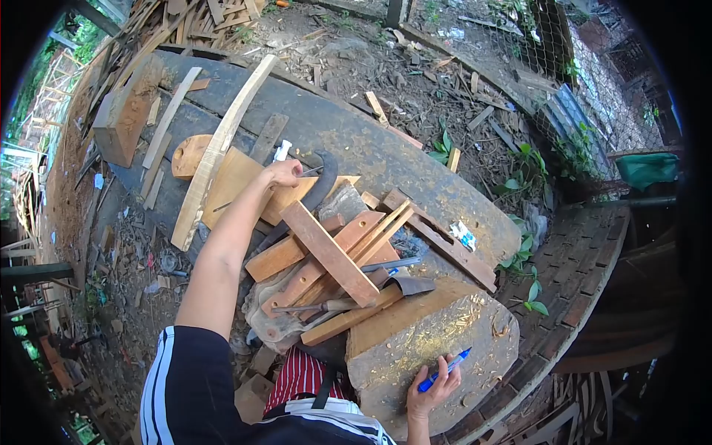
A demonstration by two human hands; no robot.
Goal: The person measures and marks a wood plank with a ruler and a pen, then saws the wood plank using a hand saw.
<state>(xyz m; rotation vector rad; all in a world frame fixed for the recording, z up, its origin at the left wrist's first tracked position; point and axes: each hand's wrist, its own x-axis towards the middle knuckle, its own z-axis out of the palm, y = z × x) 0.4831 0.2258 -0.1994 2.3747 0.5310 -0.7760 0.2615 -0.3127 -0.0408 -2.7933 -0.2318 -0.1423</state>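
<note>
My right hand (432,386) holds a blue marker (445,368) over a thick wooden block (423,341) strewn with yellow shavings. My left hand (285,173) reaches out over the workbench with its fingers closed; a thin tool-like piece (311,170) shows by the fingertips, too small to name. Just behind that hand stands a small white object (282,150). A dark curved piece (323,178) lies to its right, and a flat triangular board (241,185) lies under my forearm. Between my hands is a pile of wooden pieces, with a straight wooden bar (330,254) on top.
A long curved wooden strip (222,144) crosses the dark bench top (356,141) at left. A slotted wooden piece (445,241) lies at right beside a small white packet (463,235). A handled tool (319,305) rests near me. Scrap wood (193,22) is heaped behind.
</note>
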